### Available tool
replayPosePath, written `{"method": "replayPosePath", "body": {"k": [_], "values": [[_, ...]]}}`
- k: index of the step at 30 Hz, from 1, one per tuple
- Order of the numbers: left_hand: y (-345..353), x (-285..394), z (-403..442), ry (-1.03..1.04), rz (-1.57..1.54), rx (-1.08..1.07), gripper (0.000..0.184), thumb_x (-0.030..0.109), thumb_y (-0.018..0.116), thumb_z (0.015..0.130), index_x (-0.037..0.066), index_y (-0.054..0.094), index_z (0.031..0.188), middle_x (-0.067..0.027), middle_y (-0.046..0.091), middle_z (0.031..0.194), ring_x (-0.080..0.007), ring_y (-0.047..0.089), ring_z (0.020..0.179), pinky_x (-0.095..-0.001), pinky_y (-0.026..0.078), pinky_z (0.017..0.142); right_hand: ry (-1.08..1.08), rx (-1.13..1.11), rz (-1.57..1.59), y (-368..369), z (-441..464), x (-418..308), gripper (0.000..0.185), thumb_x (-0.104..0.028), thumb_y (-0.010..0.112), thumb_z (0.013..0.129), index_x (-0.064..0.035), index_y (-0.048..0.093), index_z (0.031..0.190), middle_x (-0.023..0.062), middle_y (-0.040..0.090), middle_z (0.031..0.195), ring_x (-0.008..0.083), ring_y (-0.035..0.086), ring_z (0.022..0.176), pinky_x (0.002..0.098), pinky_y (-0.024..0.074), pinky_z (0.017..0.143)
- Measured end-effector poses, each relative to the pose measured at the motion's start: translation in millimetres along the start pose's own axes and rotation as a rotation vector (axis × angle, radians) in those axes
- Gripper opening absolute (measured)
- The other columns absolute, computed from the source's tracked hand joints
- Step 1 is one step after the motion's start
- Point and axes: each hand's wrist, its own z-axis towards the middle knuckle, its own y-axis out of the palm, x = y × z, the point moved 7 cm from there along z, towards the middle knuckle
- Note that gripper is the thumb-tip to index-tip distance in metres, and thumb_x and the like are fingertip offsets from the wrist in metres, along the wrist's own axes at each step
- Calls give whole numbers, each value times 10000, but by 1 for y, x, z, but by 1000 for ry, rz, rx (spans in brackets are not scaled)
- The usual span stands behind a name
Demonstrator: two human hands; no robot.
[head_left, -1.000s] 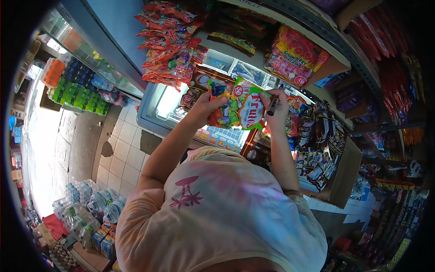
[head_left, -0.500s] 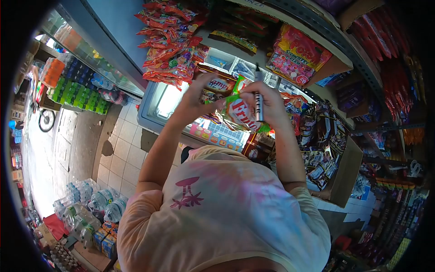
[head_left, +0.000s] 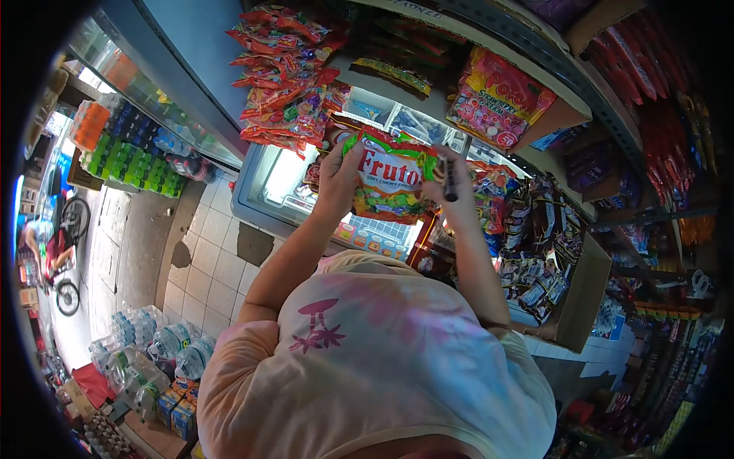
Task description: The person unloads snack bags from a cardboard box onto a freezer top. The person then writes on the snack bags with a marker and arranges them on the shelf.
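Note:
A bag of Frutos chewy candy [head_left: 388,187] is spread flat in front of me, its printed face up and lettering readable. My left hand [head_left: 339,180] is closed on the bag's left edge, thumb on top. At the bag's right edge is my right hand [head_left: 459,205], slightly blurred, with a dark-capped marker [head_left: 449,182] held in its fingers. Whether that hand also grips the bag I cannot tell. Beneath the bag, other candy packs, partly hidden, lie on the glass-topped freezer [head_left: 264,180].
Red candy packs [head_left: 287,84] hang at the upper left. A Potchi strawberry bag [head_left: 501,99] stands on the shelf. An open carton [head_left: 585,291] of wrapped sweets is at my right. Water bottles [head_left: 180,340] stand on the floor at left; a cyclist [head_left: 57,249] is outside.
The candy bag has been turned and opened out flat, so its whole front shows. My left hand has taken hold of its left edge. A cyclist has come into view outside.

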Motion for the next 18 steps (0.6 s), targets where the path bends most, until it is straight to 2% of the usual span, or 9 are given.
{"method": "replayPosePath", "body": {"k": [1,3,4,5,6,9,13,14,18], "values": [[3,1,-1,34,-27,32,245,159,469,946,3,516,1129,-51,596,981,-62,559,836,-218,470,731,2,1,0,5,-2,12,398,-133,713,787,-46,490,1104,94,553,1110,125,527,1007,253,480,736],[9,2,-4,68,15,17,261,145,466,945,4,478,1164,-52,578,999,-64,547,860,-218,463,743,15,203,82,-4,-7,40,320,-116,693,809,-47,505,1059,42,562,952,87,529,842,213,449,666],[11,4,-5,104,56,1,286,130,463,944,5,440,1199,-54,560,1018,-65,536,883,-217,457,755,16,205,84,-3,-7,37,320,-116,693,809,-47,505,1059,42,562,952,87,529,842,213,449,666],[10,1,-4,115,77,-16,289,105,469,938,17,411,1206,-49,541,1016,-59,518,891,-208,444,757,-35,235,76,-4,-6,29,269,-115,677,824,-52,510,1025,18,537,878,73,506,777,206,428,638],[8,0,-3,115,79,-19,289,105,469,938,17,411,1206,-49,541,1016,-59,518,891,-208,444,757,-85,264,67,-6,-6,22,218,-114,661,839,-56,515,992,-7,512,805,59,484,712,198,407,611],[7,3,-2,236,180,-56,240,90,483,931,16,451,1157,-45,545,992,-50,512,848,-200,435,739,-86,328,171,-15,-6,37,146,-114,627,866,-56,507,925,-24,485,747,52,475,665,201,389,589],[-5,4,-2,210,172,41,86,98,513,924,24,521,968,-11,547,879,-26,479,778,-186,408,679,-171,401,119,-28,-7,36,100,-64,594,877,-57,510,931,-5,550,845,61,485,741,216,403,698],[-7,4,-2,190,154,50,78,103,524,922,29,534,899,7,538,830,-17,458,745,-182,392,650,-172,402,119,-32,-7,38,100,-64,594,877,-57,510,931,-5,550,845,61,485,741,216,403,698],[-15,-2,2,233,146,107,142,118,529,924,35,520,809,33,500,750,-18,407,681,-187,356,599,-243,469,181,-39,-7,24,108,-79,597,879,-67,508,940,-1,537,841,64,475,755,213,392,698]]}}
